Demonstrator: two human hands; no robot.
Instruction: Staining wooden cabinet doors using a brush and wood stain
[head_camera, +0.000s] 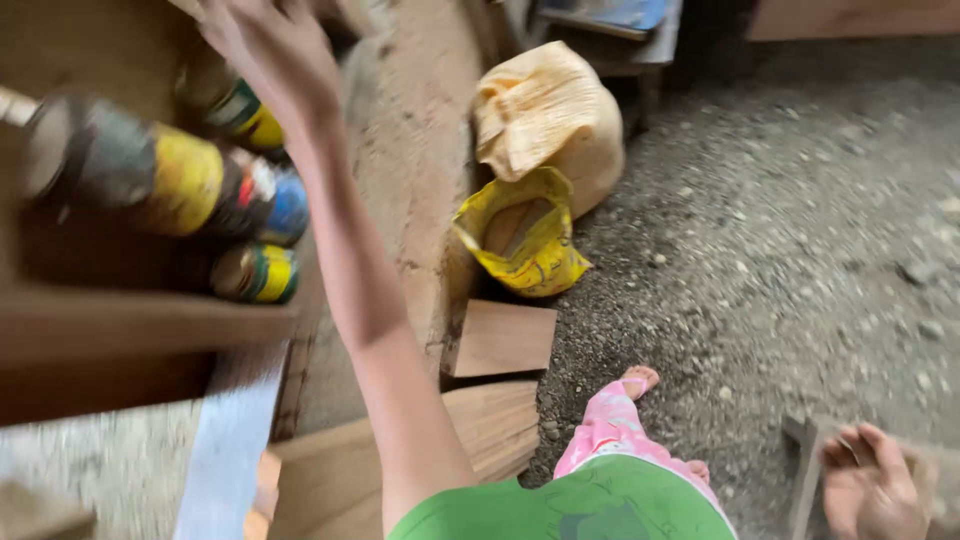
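Observation:
My left hand reaches up to a wooden shelf where several paint-stained cans lie on their sides. Its fingers are spread and blurred, just over a green and yellow can, and nothing shows in its grip. A larger dark and yellow can and a small striped can lie lower on the shelf. At the bottom right my right hand curls around the edge of a flat wooden piece near the gravel floor.
A yellow open bag and a tan tied sack lean against an earthen wall. Wooden boards lie below them. Grey gravel covers the floor. My foot shows below pink trousers.

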